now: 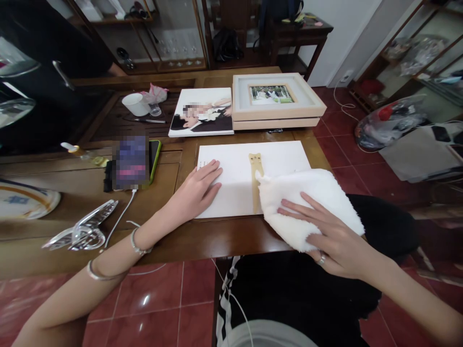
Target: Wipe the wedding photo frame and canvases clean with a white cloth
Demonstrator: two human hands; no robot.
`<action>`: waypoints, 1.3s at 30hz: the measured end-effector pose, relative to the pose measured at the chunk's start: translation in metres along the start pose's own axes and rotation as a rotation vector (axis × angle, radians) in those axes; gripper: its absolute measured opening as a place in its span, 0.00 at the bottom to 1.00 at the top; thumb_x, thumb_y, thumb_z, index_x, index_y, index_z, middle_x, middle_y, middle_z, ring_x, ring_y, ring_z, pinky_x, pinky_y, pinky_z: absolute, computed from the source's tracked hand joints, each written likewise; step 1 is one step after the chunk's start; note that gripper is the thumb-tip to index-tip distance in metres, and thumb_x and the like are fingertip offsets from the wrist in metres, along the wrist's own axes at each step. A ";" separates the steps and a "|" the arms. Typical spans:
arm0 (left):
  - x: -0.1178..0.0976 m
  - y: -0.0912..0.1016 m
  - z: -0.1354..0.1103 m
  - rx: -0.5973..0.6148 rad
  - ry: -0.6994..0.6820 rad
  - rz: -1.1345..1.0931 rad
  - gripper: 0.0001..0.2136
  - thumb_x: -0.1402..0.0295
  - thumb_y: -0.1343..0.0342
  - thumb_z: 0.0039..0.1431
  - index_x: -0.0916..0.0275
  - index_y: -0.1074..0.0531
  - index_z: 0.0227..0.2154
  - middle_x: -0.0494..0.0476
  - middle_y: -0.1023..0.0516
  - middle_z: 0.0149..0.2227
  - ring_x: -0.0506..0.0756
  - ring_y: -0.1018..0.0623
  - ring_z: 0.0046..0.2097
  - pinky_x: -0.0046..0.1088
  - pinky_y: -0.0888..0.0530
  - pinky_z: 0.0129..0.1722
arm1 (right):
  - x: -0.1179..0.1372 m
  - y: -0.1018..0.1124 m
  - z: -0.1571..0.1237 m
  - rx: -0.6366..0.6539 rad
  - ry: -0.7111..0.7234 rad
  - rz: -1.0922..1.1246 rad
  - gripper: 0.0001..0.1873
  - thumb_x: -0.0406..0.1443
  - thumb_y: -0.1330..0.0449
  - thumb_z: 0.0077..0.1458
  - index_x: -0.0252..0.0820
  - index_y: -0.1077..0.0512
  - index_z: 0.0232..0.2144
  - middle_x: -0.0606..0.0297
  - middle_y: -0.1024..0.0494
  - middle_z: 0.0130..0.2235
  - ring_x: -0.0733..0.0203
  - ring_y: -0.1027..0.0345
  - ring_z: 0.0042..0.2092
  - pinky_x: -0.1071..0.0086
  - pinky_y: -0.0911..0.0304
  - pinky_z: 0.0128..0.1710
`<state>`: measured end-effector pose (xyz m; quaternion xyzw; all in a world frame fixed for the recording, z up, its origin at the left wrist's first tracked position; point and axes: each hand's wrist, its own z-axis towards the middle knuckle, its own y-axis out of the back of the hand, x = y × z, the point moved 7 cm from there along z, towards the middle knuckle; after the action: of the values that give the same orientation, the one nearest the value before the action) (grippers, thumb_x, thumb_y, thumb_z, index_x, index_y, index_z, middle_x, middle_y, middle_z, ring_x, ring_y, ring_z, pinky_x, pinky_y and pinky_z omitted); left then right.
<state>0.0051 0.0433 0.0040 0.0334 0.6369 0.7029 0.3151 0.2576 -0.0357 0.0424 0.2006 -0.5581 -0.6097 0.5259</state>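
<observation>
Left hand (197, 188) lies flat, fingers together, steadying the white board (238, 178) on the desk (217, 238); right hand (325, 231) presses a fluffy cloth (307, 202), fingers spread, over the board's right edge.

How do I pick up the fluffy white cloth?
Probably best at the free corner of the cloth that lies on the white board, coming from above. It is soft and flat, so a pinch there lifts it. The right hand presses its near part; the left hand rests on the board.
</observation>
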 end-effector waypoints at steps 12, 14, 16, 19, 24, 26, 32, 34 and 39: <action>0.000 0.000 -0.001 -0.002 -0.008 0.008 0.20 0.67 0.57 0.69 0.70 0.34 0.59 0.72 0.37 0.65 0.64 0.40 0.68 0.50 0.39 0.65 | -0.068 0.009 0.060 0.007 -0.265 -0.024 0.14 0.38 0.50 0.63 0.46 0.39 0.24 0.55 0.21 0.41 0.43 0.30 0.55 0.45 0.37 0.57; 0.000 0.000 -0.001 -0.006 -0.012 0.007 0.20 0.67 0.57 0.69 0.71 0.34 0.59 0.72 0.37 0.65 0.64 0.40 0.68 0.50 0.39 0.65 | -0.088 0.009 0.074 0.004 -0.334 -0.007 0.17 0.42 0.50 0.63 0.47 0.43 0.22 0.62 0.28 0.28 0.43 0.28 0.49 0.48 0.35 0.53; 0.001 0.000 -0.001 -0.009 -0.011 0.006 0.20 0.67 0.56 0.69 0.70 0.34 0.59 0.72 0.37 0.65 0.64 0.39 0.68 0.50 0.39 0.65 | -0.106 0.009 0.087 -0.010 -0.385 0.019 0.20 0.45 0.50 0.63 0.47 0.48 0.21 0.68 0.41 0.21 0.46 0.29 0.41 0.52 0.35 0.49; 0.001 0.000 0.000 -0.009 -0.011 0.007 0.20 0.68 0.56 0.69 0.70 0.34 0.58 0.72 0.37 0.65 0.65 0.39 0.67 0.51 0.38 0.65 | -0.127 0.010 0.104 -0.052 -0.419 0.041 0.22 0.47 0.51 0.64 0.47 0.51 0.21 0.70 0.48 0.21 0.51 0.33 0.36 0.54 0.38 0.49; 0.000 0.001 0.000 -0.006 -0.014 0.009 0.20 0.68 0.56 0.69 0.70 0.34 0.59 0.72 0.36 0.64 0.65 0.39 0.67 0.53 0.38 0.64 | -0.143 0.011 0.119 -0.099 -0.463 0.027 0.21 0.47 0.51 0.63 0.47 0.49 0.22 0.68 0.43 0.22 0.49 0.35 0.38 0.54 0.39 0.46; 0.001 0.001 0.000 -0.005 -0.015 0.013 0.20 0.67 0.56 0.69 0.70 0.34 0.59 0.72 0.37 0.64 0.65 0.39 0.67 0.52 0.38 0.64 | -0.141 0.009 0.119 -0.119 -0.467 0.029 0.21 0.47 0.51 0.64 0.47 0.48 0.22 0.67 0.40 0.22 0.49 0.33 0.38 0.54 0.38 0.45; 0.003 -0.001 0.000 -0.006 -0.009 0.013 0.19 0.67 0.56 0.69 0.67 0.35 0.59 0.70 0.36 0.65 0.63 0.39 0.68 0.51 0.38 0.64 | -0.077 -0.013 0.096 -0.079 -0.114 -0.031 0.08 0.32 0.49 0.59 0.42 0.33 0.29 0.47 0.26 0.54 0.44 0.38 0.61 0.39 0.48 0.61; 0.004 -0.001 0.000 -0.010 -0.013 0.015 0.19 0.67 0.56 0.69 0.67 0.34 0.59 0.70 0.36 0.65 0.64 0.39 0.67 0.51 0.38 0.64 | -0.045 -0.022 0.081 -0.018 0.029 -0.042 0.07 0.28 0.47 0.56 0.41 0.30 0.30 0.45 0.33 0.61 0.45 0.45 0.66 0.37 0.55 0.65; 0.001 0.000 0.000 -0.023 -0.042 0.018 0.20 0.67 0.56 0.69 0.72 0.33 0.58 0.74 0.36 0.64 0.65 0.37 0.67 0.50 0.37 0.64 | 0.011 -0.031 0.049 0.087 0.211 0.026 0.06 0.26 0.43 0.49 0.40 0.28 0.26 0.44 0.34 0.62 0.43 0.49 0.68 0.35 0.59 0.65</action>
<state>0.0042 0.0442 0.0036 0.0502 0.6215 0.7122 0.3225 0.2000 -0.0272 0.0331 0.2792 -0.5282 -0.5536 0.5802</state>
